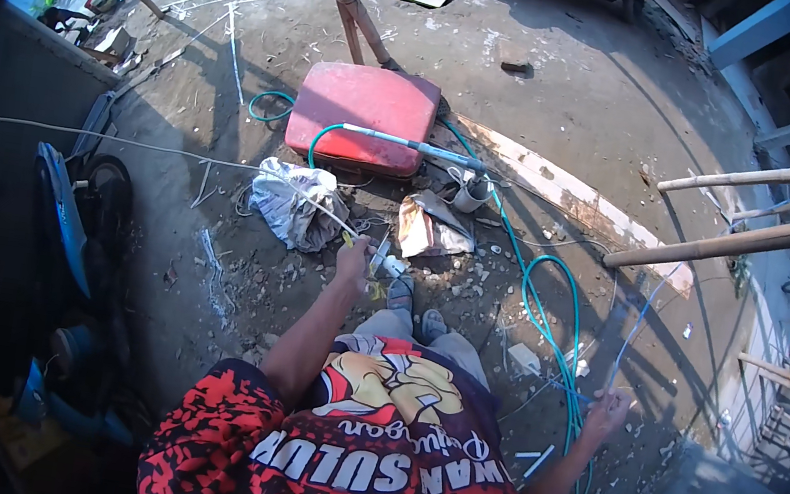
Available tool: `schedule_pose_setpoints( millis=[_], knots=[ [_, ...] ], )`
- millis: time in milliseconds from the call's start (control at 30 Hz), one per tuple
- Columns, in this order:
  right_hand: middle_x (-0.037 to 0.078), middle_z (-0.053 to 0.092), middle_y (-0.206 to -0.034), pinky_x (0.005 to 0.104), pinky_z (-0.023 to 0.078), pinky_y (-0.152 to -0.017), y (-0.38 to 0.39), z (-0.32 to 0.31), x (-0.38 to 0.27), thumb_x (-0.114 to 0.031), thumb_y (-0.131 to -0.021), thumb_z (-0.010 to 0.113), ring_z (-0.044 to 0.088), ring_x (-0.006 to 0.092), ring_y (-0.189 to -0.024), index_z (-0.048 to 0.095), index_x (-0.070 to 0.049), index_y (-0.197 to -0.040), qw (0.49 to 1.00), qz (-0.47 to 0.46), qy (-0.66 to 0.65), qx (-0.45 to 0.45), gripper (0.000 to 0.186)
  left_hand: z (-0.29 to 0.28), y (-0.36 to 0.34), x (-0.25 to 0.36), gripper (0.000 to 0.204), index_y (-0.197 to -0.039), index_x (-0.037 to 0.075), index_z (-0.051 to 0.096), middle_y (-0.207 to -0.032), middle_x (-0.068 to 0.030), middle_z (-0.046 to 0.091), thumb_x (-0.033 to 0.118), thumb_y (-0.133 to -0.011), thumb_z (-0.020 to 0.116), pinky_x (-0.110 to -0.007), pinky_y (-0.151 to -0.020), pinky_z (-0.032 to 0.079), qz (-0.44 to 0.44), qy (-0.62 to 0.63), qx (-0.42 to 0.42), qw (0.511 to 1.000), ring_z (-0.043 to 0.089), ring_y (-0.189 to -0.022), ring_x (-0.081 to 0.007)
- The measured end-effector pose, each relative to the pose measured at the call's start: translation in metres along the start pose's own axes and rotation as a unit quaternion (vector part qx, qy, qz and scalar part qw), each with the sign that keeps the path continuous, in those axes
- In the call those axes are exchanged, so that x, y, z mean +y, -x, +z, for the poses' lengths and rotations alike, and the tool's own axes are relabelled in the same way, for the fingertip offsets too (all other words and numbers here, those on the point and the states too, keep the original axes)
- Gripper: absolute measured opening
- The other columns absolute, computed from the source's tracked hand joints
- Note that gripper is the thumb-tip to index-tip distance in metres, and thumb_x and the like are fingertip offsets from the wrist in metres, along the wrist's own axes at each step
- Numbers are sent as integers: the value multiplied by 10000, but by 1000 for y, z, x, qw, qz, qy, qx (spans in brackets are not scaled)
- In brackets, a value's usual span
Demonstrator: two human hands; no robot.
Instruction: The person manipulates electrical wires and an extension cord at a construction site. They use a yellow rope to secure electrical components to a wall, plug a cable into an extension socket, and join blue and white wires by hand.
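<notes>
My left hand [353,259] is closed near my feet, gripping a long thin pale cable [254,169] that stretches off to the far left. Small yellow parts stick out above and below this fist; they may be a tool's handles, but I cannot make out the kind. Out to the right, my right hand [608,412] is closed around a thin bluish-white strand [637,327], which rises from the fingers toward the bamboo poles. Whether it is the same piece as the left cable, I cannot tell. A crumpled whitish cloth [294,208] lies just beyond my left hand.
A red case [359,106] stands ahead, with a light-blue pipe [400,139] across it. A green hose [509,228] loops to my right. Bamboo poles [750,236] jut in at right. A motorbike [65,221] is at left; rubble and a plank [564,192] lie on the ground.
</notes>
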State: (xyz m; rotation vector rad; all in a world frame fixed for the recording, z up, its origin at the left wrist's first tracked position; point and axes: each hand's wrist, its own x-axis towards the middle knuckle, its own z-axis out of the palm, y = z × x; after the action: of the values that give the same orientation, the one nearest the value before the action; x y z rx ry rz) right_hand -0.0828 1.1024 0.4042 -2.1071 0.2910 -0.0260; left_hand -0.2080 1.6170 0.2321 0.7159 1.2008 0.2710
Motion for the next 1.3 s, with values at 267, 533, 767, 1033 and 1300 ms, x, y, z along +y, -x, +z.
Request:
schedule_pose_setpoints(
  millis=[267, 533, 767, 1033, 1300],
  knots=[
    [50, 604, -682, 214, 379, -414, -30, -6, 1, -229, -946, 585, 477, 75, -474, 507, -68, -943, 999, -45, 8, 2, 179, -115, -100, 65, 100, -860, 105, 587, -635, 0, 581, 195, -902, 573, -253, -379, 290, 20, 104, 205, 973, 387, -424, -81],
    [28, 615, -721, 232, 369, -465, -30, -14, -43, -219, -965, 529, 466, 72, -510, 519, -56, -938, 995, -7, 84, 59, 166, -268, -130, 125, 256, -1148, 103, 527, -861, 0, 679, 266, -1002, 394, -256, -378, 286, -3, 79, 204, 976, 314, -419, -66],
    [51, 607, -723, 219, 370, -454, -38, -60, -27, -224, -964, 546, 478, 75, -499, 516, -60, -945, 991, 3, -30, 130, 167, -177, -51, 117, 263, -804, 114, 603, -574, 50, 448, 319, -956, 541, -221, -335, 242, 75, -98, 61, 991, 295, -382, -43],
    [37, 579, -704, 208, 343, -433, -52, -109, -21, -181, -962, 557, 450, 65, -499, 508, -64, -957, 972, -14, -174, 160, 127, -27, 57, 101, 240, -1016, 81, 646, -649, 52, 494, 302, -945, 583, -186, -365, 236, 100, -167, -6, 981, 331, -430, -15],
    [50, 589, -691, 205, 357, -463, -105, -189, 16, -211, -954, 581, 471, 70, -525, 500, -57, -949, 963, -100, -209, 135, 174, 201, 164, 7, 247, -959, 97, 636, -625, 60, 468, 336, -955, 572, -175, -385, 220, 154, -223, -186, 944, 335, -447, -6]
  ],
)
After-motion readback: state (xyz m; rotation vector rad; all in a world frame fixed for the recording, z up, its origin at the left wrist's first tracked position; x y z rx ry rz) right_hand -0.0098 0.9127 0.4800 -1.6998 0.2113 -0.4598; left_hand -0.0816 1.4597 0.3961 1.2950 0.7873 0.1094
